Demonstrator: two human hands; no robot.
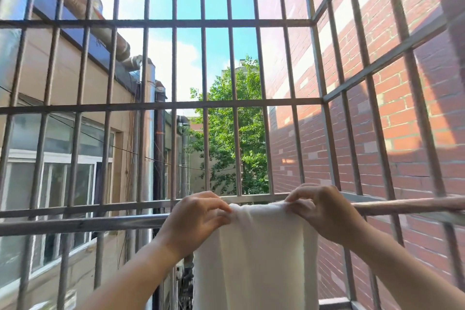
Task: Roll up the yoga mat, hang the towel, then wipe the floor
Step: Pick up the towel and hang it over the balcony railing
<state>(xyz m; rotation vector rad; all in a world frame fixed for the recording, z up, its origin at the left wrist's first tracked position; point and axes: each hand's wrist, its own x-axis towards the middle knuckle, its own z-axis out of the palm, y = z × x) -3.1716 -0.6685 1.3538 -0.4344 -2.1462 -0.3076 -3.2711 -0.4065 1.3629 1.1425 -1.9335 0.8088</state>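
Sunlit barred cage (pixel 173 106), brick wall (pixel 402 133)

Horizontal metal rail (pixel 83 222) inside window grille (pixel 173 106); white towel (pixel 254 246) draped over it, hanging down.

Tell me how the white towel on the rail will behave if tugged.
Likely floppy: the towel drapes in soft folds over the rail. Probably light, since the left hand and right hand hold it by fingertip pinches. It may slide off the smooth metal.
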